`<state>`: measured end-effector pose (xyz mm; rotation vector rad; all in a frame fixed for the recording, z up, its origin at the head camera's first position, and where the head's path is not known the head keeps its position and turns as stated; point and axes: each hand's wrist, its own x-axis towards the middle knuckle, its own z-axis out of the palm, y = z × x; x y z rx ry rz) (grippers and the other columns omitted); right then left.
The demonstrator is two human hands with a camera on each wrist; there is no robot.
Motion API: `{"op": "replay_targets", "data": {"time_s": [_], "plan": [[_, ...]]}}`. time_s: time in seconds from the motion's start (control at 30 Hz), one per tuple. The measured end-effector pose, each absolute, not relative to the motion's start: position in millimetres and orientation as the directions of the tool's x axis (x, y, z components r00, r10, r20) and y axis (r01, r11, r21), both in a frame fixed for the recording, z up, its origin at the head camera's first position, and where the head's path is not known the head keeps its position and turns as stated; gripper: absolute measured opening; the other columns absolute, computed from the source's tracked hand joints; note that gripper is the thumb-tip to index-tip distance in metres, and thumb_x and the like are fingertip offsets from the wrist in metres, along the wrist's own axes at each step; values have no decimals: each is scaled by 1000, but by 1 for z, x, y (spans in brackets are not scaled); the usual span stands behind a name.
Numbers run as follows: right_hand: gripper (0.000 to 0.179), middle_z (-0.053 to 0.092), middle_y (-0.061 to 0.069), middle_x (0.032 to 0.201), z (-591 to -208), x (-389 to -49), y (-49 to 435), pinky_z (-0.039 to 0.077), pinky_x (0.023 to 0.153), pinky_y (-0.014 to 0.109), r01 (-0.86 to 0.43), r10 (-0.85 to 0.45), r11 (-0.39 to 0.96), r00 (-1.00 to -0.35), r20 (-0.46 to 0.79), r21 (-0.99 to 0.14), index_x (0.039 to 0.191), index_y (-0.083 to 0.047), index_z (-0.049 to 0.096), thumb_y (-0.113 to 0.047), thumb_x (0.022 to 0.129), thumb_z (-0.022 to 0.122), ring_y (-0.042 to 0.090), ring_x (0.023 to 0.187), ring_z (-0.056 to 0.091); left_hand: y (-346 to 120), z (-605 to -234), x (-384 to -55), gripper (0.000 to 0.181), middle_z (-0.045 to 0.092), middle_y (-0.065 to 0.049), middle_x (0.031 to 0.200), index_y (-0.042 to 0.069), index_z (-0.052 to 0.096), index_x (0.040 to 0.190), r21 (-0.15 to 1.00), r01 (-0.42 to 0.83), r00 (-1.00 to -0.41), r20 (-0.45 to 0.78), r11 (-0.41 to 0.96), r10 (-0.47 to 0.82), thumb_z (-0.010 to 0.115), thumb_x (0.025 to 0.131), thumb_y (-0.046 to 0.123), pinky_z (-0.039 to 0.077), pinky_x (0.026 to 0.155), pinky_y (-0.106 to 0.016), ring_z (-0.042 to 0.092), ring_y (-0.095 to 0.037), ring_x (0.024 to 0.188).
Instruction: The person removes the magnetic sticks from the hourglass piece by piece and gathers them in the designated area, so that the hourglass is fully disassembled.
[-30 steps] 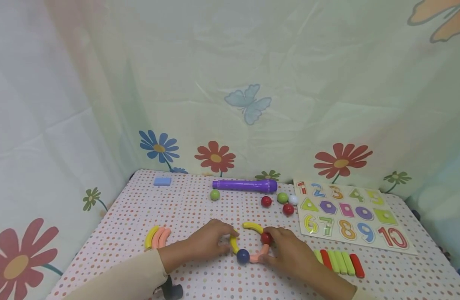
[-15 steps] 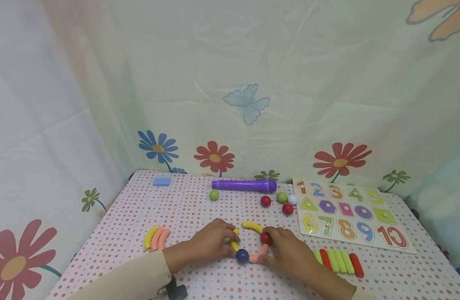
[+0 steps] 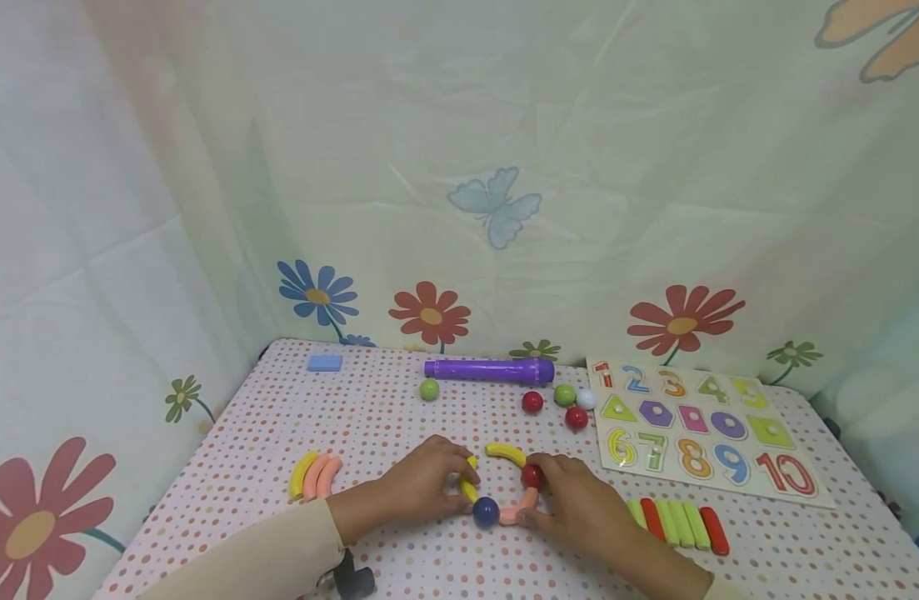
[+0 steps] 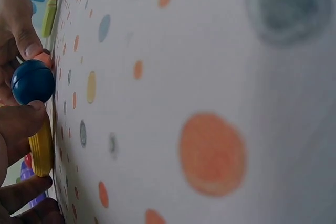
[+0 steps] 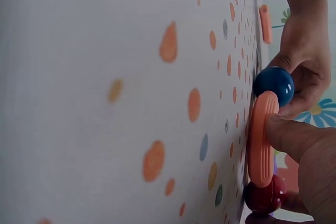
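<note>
An open ring of curved toy sticks and balls lies on the dotted table. My left hand (image 3: pixel 425 482) pinches a yellow curved stick (image 4: pixel 42 148) between thumb and fingers; its near end meets a dark blue ball (image 3: pixel 486 512). From that ball an orange curved stick (image 5: pixel 261 142) runs to a red ball (image 3: pixel 532 476). My right hand (image 3: pixel 585 510) holds this side, thumb on the orange stick and fingers by the red ball. A second yellow curved stick (image 3: pixel 506 452) extends from the red ball, its far end apart from the left hand's stick.
Behind lie a purple toy microphone (image 3: pixel 489 370), a green ball (image 3: pixel 429 389) and several other balls. A number puzzle board (image 3: pixel 605 442) is at the right, with green and red sticks (image 3: pixel 684 523) before it. Curved sticks (image 3: pixel 315 477) sit left; a blue block (image 3: pixel 324 363) lies far left.
My left fingers have shifted slightly on the yellow stick, and more of its far end shows. The right hand and the other pieces stay nearly in place.
</note>
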<state>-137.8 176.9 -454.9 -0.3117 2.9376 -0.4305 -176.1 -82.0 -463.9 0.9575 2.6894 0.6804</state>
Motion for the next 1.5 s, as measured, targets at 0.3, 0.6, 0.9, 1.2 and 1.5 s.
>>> {"op": "replay_targets", "data": {"time_s": [0.3, 0.6, 0.9, 1.2, 1.5], "plan": [[78, 64, 8, 128, -456, -137, 179, 57, 86, 54, -201, -241, 931, -965, -99, -306, 135, -17, 60, -60, 74, 85, 27, 118, 61, -81, -461, -175, 26, 61, 6, 137, 30, 77, 109, 486, 531, -777, -46, 694, 627, 84, 84, 32, 39, 113, -39, 48, -16, 133], [81, 64, 9, 129, -455, -138, 179, 56, 88, 55, -187, -233, 933, -965, -119, -308, 136, -18, 59, -64, 74, 83, 28, 120, 60, -83, -458, -177, 57, 60, 10, 134, 23, 65, 132, 483, 488, -809, -62, 727, 584, 85, 80, 33, 42, 111, -38, 47, -16, 133], [79, 64, 9, 130, -455, -137, 178, 55, 90, 55, -188, -233, 932, -966, -114, -310, 137, -17, 59, -60, 75, 84, 28, 120, 60, -105, -454, -178, 66, 59, 8, 137, 18, 62, 137, 462, 478, -831, -37, 747, 555, 85, 77, 33, 39, 113, -42, 46, -19, 136], [80, 63, 10, 130, -453, -137, 177, 55, 89, 55, -180, -227, 936, -966, -126, -303, 136, -16, 59, -60, 75, 85, 28, 119, 60, -141, -453, -173, 65, 59, 7, 136, 17, 62, 138, 503, 450, -840, -43, 738, 541, 85, 78, 31, 39, 113, -45, 44, -22, 136], [81, 63, 10, 129, -454, -138, 177, 55, 90, 55, -171, -221, 937, -966, -137, -306, 136, -16, 59, -62, 74, 84, 28, 120, 60, -170, -455, -169, 66, 58, 7, 138, 19, 62, 138, 506, 424, -854, -53, 751, 517, 85, 78, 29, 39, 112, -49, 42, -24, 138]]}}
